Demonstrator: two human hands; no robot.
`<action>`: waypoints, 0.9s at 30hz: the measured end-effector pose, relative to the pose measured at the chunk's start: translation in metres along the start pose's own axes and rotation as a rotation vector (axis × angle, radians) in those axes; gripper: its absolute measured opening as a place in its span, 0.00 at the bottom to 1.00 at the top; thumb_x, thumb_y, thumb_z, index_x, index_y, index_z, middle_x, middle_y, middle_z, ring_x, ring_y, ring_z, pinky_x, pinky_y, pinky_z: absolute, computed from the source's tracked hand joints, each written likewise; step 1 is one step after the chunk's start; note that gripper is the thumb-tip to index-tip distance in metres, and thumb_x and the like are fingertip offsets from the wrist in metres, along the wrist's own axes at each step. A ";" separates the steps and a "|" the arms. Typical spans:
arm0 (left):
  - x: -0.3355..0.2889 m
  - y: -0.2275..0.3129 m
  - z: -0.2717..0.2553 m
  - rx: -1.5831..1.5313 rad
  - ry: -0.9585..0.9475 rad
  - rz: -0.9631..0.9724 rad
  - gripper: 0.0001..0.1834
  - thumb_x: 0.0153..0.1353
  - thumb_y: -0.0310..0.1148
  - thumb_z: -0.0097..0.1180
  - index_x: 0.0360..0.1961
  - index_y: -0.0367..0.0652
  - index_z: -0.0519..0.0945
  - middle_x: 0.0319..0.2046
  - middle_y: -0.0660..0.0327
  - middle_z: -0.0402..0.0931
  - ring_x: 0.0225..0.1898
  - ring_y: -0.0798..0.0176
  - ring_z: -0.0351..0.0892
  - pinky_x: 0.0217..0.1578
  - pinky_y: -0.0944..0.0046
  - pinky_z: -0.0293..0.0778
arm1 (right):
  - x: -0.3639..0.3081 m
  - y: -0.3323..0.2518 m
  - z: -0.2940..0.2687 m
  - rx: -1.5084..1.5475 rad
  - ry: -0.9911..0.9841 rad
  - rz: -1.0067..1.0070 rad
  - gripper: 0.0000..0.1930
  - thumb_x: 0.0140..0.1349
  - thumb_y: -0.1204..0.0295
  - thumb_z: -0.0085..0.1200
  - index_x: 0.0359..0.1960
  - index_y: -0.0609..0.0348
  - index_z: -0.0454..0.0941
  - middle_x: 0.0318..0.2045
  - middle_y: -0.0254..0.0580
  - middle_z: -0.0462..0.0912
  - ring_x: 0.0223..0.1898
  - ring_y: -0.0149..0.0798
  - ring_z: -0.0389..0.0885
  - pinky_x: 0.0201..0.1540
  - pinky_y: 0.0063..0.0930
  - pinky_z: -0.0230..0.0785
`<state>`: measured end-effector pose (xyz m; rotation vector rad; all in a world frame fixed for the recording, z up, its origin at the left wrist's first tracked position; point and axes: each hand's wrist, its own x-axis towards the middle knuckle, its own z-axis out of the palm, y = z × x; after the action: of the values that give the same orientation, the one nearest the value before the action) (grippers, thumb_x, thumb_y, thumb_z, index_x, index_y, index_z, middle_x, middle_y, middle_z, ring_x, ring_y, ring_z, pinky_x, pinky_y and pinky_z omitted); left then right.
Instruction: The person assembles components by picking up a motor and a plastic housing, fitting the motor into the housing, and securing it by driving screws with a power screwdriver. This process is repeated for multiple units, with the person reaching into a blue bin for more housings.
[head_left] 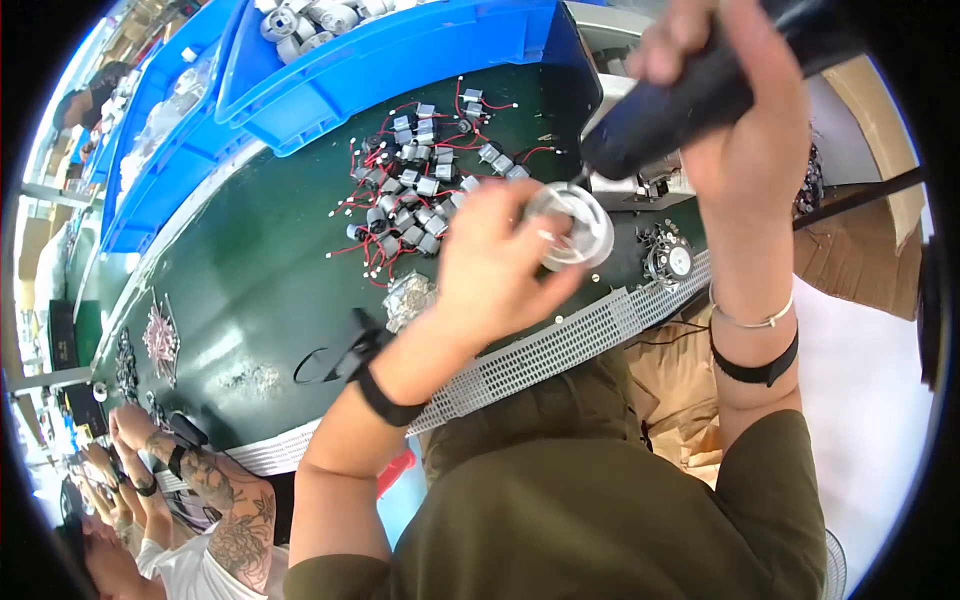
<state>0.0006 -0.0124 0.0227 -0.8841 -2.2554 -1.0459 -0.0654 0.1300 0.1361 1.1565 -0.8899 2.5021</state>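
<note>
My left hand (pixel 488 265) is closed on a clear round plastic piece (pixel 600 238), gripping it by its near side above the green table (pixel 270 215). My right hand (pixel 750 150) is wrapped around a black electric screwdriver (pixel 640 125), which tilts down to the left. Its tip sits just over the far rim of the plastic piece; whether they touch, I cannot tell. Beyond my left hand spreads a heap of small silver motors (pixel 425 185) with red wires. Close to my left wrist is a pile of small metal parts (pixel 409 300).
Blue bins (pixel 400 65) line the far side, one holding white parts (pixel 310 25). A boxy metal device (pixel 630 190) stands under the screwdriver, near a cluster of small round parts (pixel 675 262). White perforated strip (pixel 540 345) edges the table. Another person's tattooed arm (pixel 215 475) rests at lower left.
</note>
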 end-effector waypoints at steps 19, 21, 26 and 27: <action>0.023 -0.061 -0.065 0.401 -0.249 0.039 0.10 0.46 0.32 0.62 0.32 0.44 0.81 0.34 0.59 0.76 0.39 0.54 0.76 0.43 0.55 0.70 | -0.012 -0.010 -0.004 -0.717 0.236 0.249 0.14 0.55 0.71 0.63 0.38 0.63 0.72 0.30 0.38 0.77 0.28 0.29 0.77 0.32 0.21 0.70; 0.031 -0.070 -0.043 0.520 -0.459 0.127 0.05 0.45 0.33 0.62 0.23 0.45 0.81 0.27 0.60 0.73 0.34 0.55 0.74 0.43 0.55 0.69 | -0.013 -0.012 -0.001 -0.787 0.242 0.257 0.16 0.55 0.70 0.62 0.40 0.65 0.71 0.31 0.39 0.78 0.31 0.30 0.77 0.34 0.22 0.71; 0.044 -0.085 -0.067 0.104 -0.144 -0.199 0.05 0.53 0.24 0.60 0.32 0.37 0.82 0.33 0.57 0.79 0.35 0.60 0.79 0.36 0.67 0.73 | -0.047 -0.015 -0.004 -1.360 0.213 -0.217 0.29 0.56 0.80 0.57 0.58 0.66 0.59 0.47 0.47 0.72 0.43 0.35 0.74 0.45 0.28 0.71; 0.044 -0.079 -0.078 0.016 -0.046 -0.332 0.04 0.54 0.24 0.61 0.32 0.35 0.83 0.32 0.58 0.80 0.33 0.67 0.78 0.36 0.70 0.72 | -0.061 -0.012 -0.001 -1.289 0.204 -0.206 0.27 0.55 0.78 0.59 0.56 0.66 0.62 0.46 0.45 0.72 0.42 0.33 0.74 0.45 0.27 0.71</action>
<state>-0.0730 -0.0980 0.0595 -0.5409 -2.5022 -1.1548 -0.0208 0.1420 0.0944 0.4653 -1.7460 1.2901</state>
